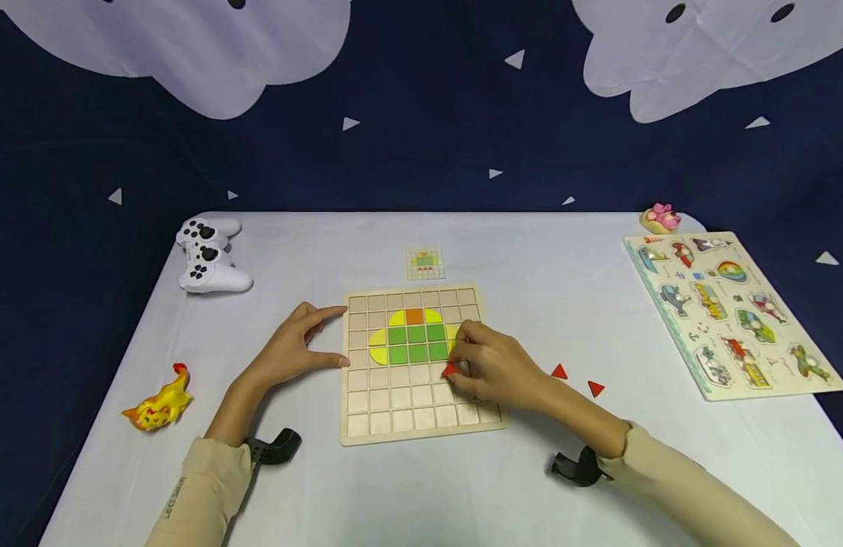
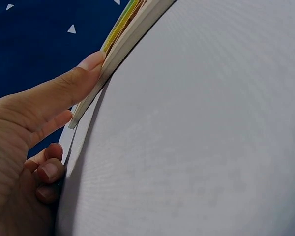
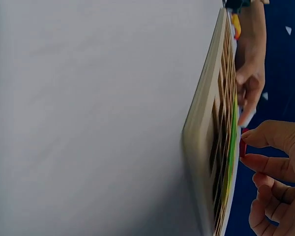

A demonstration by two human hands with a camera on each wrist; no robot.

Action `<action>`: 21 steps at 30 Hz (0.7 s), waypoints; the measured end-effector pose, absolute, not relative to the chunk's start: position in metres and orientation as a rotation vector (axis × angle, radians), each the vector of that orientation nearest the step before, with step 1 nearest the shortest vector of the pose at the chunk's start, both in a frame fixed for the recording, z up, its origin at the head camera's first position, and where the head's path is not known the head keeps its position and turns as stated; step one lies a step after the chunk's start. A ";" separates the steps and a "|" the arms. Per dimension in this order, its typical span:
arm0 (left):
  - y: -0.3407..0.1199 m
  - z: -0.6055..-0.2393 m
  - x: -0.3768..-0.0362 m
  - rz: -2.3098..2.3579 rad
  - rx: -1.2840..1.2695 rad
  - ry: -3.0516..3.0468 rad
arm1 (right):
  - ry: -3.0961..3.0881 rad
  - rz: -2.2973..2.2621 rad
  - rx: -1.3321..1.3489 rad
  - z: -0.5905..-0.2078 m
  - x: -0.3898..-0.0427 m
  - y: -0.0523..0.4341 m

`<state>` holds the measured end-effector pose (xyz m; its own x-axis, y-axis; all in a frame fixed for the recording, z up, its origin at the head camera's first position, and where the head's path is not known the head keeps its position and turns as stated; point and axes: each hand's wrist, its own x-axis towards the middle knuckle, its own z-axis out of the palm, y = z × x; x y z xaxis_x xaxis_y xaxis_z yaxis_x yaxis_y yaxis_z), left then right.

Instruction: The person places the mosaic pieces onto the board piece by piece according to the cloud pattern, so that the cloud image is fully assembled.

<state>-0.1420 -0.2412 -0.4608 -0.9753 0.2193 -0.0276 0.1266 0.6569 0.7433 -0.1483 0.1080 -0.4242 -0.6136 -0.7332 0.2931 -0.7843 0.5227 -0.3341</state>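
A square wooden grid board [image 1: 400,399] lies mid-table, its upper half bearing green squares [image 1: 417,334], an orange square [image 1: 414,316] and yellow rounded pieces [image 1: 378,348]. My left hand [image 1: 287,349] touches the board's left edge with extended thumb and index finger, spread apart; the left wrist view shows the thumb [image 2: 91,66] against the side. Between thumb and fingers, my right hand [image 1: 496,366] pinches a red triangle [image 1: 449,369] over the board's right half. That red piece [image 3: 243,146] appears edge-on, close over the board, in the right wrist view.
Two loose red triangles, one nearer [image 1: 559,371] and one farther right [image 1: 595,389], lie beside my right forearm. Behind the board is a small pattern card [image 1: 425,264]. A white game controller [image 1: 212,258], yellow animal figure [image 1: 161,401], pink toy [image 1: 660,219] and picture puzzle [image 1: 729,315] sit around.
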 end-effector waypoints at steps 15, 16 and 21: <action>-0.241 -0.461 -0.144 1.217 0.280 2.744 | -2.644 0.666 1.452 -0.425 -0.149 0.056; -0.241 -0.461 -0.144 1.219 0.278 2.743 | -2.651 0.662 1.457 -0.426 -0.148 0.054; -0.241 -0.461 -0.143 1.228 0.277 2.744 | -2.677 0.642 1.466 -0.428 -0.148 0.047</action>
